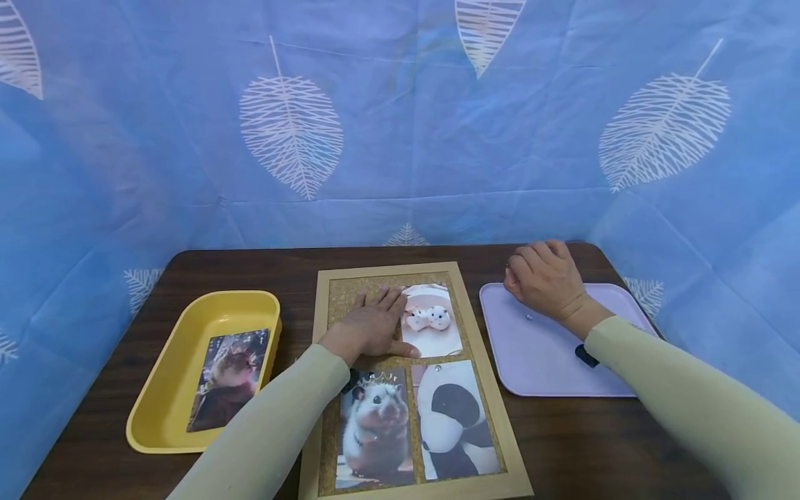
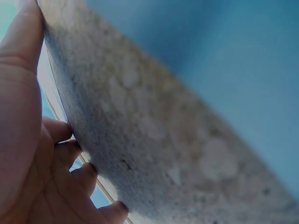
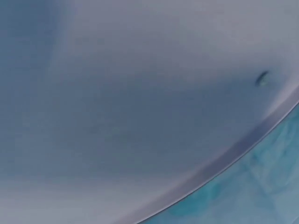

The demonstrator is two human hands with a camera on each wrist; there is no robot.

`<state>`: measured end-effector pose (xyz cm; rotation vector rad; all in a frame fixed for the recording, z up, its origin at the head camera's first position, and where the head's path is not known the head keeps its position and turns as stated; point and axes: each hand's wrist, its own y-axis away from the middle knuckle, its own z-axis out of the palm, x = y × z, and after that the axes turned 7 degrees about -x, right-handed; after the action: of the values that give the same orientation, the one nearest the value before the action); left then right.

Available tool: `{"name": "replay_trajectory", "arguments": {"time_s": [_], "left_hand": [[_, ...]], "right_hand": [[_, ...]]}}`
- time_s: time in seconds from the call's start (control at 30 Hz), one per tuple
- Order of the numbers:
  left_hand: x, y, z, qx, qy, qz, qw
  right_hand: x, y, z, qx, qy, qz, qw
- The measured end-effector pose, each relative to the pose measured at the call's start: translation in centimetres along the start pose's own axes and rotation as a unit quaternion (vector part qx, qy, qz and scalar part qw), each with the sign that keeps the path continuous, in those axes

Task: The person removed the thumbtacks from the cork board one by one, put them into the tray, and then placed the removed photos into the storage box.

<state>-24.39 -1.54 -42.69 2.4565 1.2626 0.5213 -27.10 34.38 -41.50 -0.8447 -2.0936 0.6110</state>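
My left hand [image 1: 370,326] lies spread on a wood-framed cork board [image 1: 356,285], thumb across the lower edge of a photo of two small white animals [image 1: 431,319]. The left wrist view shows its fingertips [image 2: 86,175] on the cork. Below are a hamster photo [image 1: 378,434] and a panda plush photo [image 1: 456,417], the latter with a clear pushpin [image 1: 438,368] at its top. Over the lilac tray's [image 1: 562,368] back left corner, my right hand [image 1: 545,278] has curled fingers; I cannot tell whether they pinch anything. A small shiny piece [image 1: 528,317] lies in the tray.
At the left stands a yellow tray [image 1: 162,389] with another hamster photo [image 1: 231,378] inside. Everything rests on a dark wooden table [image 1: 569,444]. Blue cloth with white leaf prints [image 1: 406,139] hangs behind and at both sides.
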Motion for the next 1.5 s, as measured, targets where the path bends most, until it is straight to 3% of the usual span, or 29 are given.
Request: {"name": "replay_trajectory", "arguments": {"time_s": [0.13,0.3,0.63,0.73,1.1,1.5], "left_hand": [[0.0,0.2,-0.1,0.002,0.006,0.002,1.0000],[0.0,0.3,-0.2,0.005,0.002,0.005,1.0000],[0.0,0.1,-0.2,0.018,-0.008,0.009,0.9998],[0.0,0.1,-0.2,0.020,-0.010,0.010,0.9997],[0.0,0.0,0.0,0.027,-0.011,0.010,0.9995],[-0.4,0.2,0.2,0.028,-0.003,0.026,0.9993]], "right_hand": [[0.7,1.8,-1.6,-0.081,0.014,0.023,0.9964],[1.1,3.8,-3.5,-0.214,0.025,0.049,0.9752],[0.1,6.4,-5.2,-0.331,0.049,0.066,0.9401],[-0.2,6.6,-5.4,-0.344,0.048,0.067,0.9354],[-0.9,7.2,-5.5,-0.346,0.046,0.057,0.9354],[-2.5,6.4,-5.4,-0.358,0.045,0.100,0.9274]]}}
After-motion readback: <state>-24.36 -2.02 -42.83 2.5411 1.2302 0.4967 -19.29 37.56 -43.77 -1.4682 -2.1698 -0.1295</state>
